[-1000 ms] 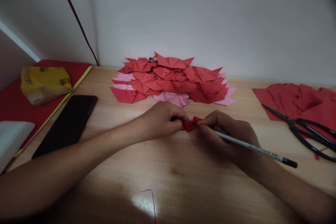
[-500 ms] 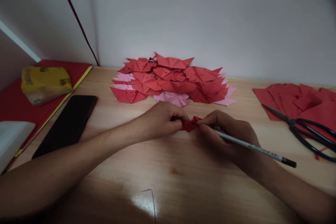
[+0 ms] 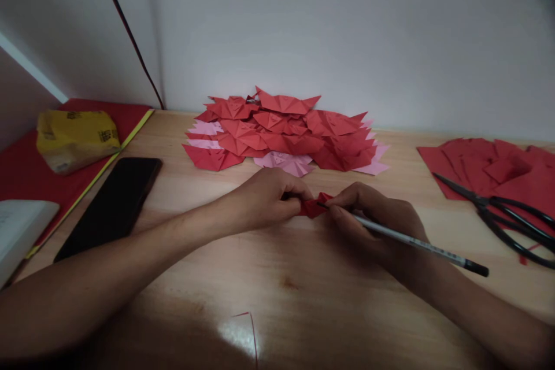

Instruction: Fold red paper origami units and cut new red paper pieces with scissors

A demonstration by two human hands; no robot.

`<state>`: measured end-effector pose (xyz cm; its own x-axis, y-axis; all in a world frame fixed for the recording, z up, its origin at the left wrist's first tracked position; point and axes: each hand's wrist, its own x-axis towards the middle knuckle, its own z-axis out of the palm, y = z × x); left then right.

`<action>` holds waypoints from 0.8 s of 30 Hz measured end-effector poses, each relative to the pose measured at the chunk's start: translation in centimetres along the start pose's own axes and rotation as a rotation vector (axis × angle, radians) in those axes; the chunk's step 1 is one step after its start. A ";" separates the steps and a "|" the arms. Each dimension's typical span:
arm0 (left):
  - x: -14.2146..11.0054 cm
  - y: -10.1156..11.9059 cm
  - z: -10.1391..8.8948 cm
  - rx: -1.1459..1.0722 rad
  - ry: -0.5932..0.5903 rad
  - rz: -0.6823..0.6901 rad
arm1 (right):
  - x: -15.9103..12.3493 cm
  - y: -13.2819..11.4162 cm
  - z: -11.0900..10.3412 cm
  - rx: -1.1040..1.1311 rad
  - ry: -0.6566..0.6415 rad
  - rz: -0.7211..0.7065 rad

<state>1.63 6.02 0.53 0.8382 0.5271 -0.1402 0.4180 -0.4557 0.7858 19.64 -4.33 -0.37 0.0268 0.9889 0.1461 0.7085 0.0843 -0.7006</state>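
Between my hands, just above the wooden table, is a small folded red paper piece point(image 3: 313, 208). My left hand point(image 3: 271, 198) pinches its left end between thumb and fingers. In my right hand point(image 3: 373, 214) is a slim pen point(image 3: 416, 240) with a pale grey barrel and a black end cap, its dark tip against the red paper. The fingers of the right hand may also touch the paper; I cannot tell. Behind my hands lies a heap of folded red and pink paper figures point(image 3: 281, 141), some with small marks drawn on them.
To the right, black-handled scissors point(image 3: 489, 205) rest over a pile of red paper sheets point(image 3: 472, 165). On the left are a black phone point(image 3: 113, 202), a yellow packet point(image 3: 78, 139) on a red sheet point(image 3: 21, 147), and a white box-like object point(image 3: 26, 228). A thin red strip point(image 3: 252, 332) lies in front.
Almost nothing differs. The pen's rear end has shifted very slightly to the left, while both hands and the paper stay in place.
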 end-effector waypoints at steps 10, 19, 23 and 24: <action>0.1 -0.4 0.0 0.004 0.003 0.026 | 0.0 0.0 0.0 0.000 0.002 0.007; 0.0 -0.2 0.1 0.019 0.008 0.016 | 0.0 0.0 0.0 0.010 0.001 0.000; 0.1 -0.1 0.1 0.016 0.000 0.001 | 0.0 0.1 0.1 0.016 0.003 -0.003; 0.1 -0.1 0.1 0.016 -0.001 0.001 | 0.0 0.2 0.1 0.014 0.000 -0.004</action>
<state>1.69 6.04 0.44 0.8388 0.5262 -0.1400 0.4229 -0.4676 0.7762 19.66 -4.33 -0.57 0.0241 0.9886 0.1488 0.6985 0.0899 -0.7100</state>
